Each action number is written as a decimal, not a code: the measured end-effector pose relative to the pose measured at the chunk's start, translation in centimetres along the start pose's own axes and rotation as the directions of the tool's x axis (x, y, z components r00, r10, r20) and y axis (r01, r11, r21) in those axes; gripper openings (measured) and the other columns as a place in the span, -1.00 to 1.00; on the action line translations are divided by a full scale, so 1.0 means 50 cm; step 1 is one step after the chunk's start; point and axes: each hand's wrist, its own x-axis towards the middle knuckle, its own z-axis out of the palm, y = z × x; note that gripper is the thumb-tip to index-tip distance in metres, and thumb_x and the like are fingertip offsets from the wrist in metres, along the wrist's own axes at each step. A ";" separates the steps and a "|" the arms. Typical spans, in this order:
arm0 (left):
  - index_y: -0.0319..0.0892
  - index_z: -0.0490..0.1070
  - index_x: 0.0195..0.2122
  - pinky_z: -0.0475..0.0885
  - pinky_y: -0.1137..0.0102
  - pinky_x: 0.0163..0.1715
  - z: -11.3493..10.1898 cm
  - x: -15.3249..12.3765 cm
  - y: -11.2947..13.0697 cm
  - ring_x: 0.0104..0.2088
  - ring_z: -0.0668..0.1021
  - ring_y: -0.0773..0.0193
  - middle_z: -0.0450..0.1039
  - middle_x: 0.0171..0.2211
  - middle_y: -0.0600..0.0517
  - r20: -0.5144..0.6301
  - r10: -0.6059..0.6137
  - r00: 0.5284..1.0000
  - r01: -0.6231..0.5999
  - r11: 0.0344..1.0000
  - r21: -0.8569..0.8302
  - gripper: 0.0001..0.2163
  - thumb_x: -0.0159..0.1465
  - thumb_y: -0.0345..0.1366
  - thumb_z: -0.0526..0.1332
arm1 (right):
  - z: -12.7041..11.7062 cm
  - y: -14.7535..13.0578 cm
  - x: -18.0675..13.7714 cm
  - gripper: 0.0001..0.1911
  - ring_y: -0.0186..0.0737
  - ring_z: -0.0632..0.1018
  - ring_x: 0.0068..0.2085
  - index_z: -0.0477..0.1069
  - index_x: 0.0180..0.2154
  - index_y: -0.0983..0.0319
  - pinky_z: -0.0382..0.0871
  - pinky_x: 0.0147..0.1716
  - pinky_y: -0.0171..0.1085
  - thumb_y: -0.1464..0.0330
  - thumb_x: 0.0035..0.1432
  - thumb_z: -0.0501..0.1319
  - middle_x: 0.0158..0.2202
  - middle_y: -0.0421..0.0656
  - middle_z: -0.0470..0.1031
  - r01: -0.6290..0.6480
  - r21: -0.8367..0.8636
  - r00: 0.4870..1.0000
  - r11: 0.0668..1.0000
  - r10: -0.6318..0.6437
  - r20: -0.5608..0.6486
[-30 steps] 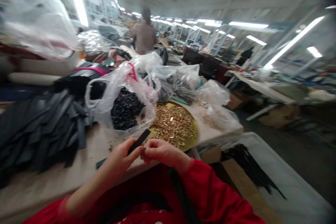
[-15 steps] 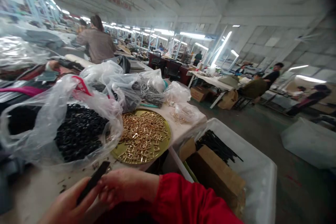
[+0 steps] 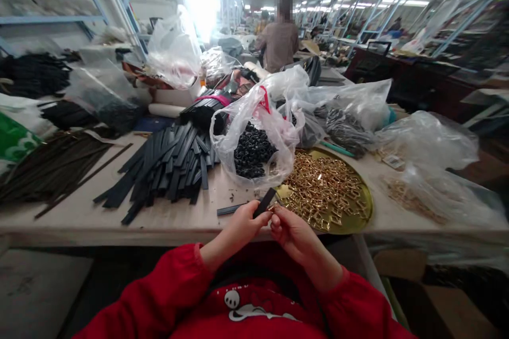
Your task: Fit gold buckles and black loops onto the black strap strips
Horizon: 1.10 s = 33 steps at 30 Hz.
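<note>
My left hand (image 3: 243, 225) is closed around a short black strap (image 3: 264, 203), which points up and away over the table edge. Close against it, the fingers of my right hand (image 3: 296, 234) pinch a small gold buckle (image 3: 272, 208) at the strap's side; whether the strap passes through it I cannot tell. Just right of my hands, a round gold tray (image 3: 368, 217) bears a heap of gold buckles (image 3: 324, 185). Another black strip (image 3: 229, 210) lies on the table beside my left hand. Behind my hands stands an open plastic bag (image 3: 284, 169) of small black loops (image 3: 252, 151).
Black strips (image 3: 170, 159) are piled to the left, with long thin dark strips (image 3: 59, 164) farther left. Plastic bags (image 3: 429, 140) lie at the right. Below the right table edge sits a cardboard box (image 3: 457, 310). A person (image 3: 278, 45) is farther back.
My view has swung left from the aisle and the white bin to face the table squarely. Both hands stay together at the black strap.
</note>
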 end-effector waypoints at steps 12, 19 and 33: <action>-0.27 0.36 -0.31 0.27 0.47 -0.40 -0.015 -0.017 0.001 -0.42 0.37 0.33 0.36 -0.45 0.07 0.084 -0.021 0.996 0.027 0.997 -0.070 -0.81 0.09 -0.30 0.07 | -0.005 -0.011 -0.007 -0.75 -0.35 0.39 -0.42 0.43 -0.31 0.21 0.24 -0.41 -0.34 0.28 -0.10 0.30 -0.43 -0.24 0.42 0.382 -0.656 0.917 0.651 -0.356 0.180; -0.21 0.31 -0.37 0.24 0.48 -0.47 -0.050 -0.048 -0.009 -0.49 0.36 0.36 0.31 -0.52 0.10 0.080 0.035 0.996 -0.040 0.997 0.061 -0.72 0.27 -0.18 -0.09 | 0.006 -0.024 0.007 -0.70 -0.48 0.43 -0.51 0.43 -0.30 0.17 0.37 -0.43 -0.41 0.32 -0.17 0.37 -0.50 -0.32 0.42 0.181 -0.209 0.977 0.961 -0.200 -0.073; -0.19 0.28 -0.28 0.29 0.49 -0.48 -0.043 -0.061 -0.008 -0.49 0.41 0.37 0.41 -0.44 0.10 0.132 -0.054 0.990 0.065 0.995 -0.081 -0.84 0.18 -0.23 0.06 | 0.026 0.053 0.001 -0.71 -0.46 0.34 -0.59 0.39 -0.40 0.22 0.24 -0.57 -0.42 0.20 -0.15 0.34 -0.57 -0.33 0.37 0.206 -0.361 0.969 0.909 -0.241 -0.054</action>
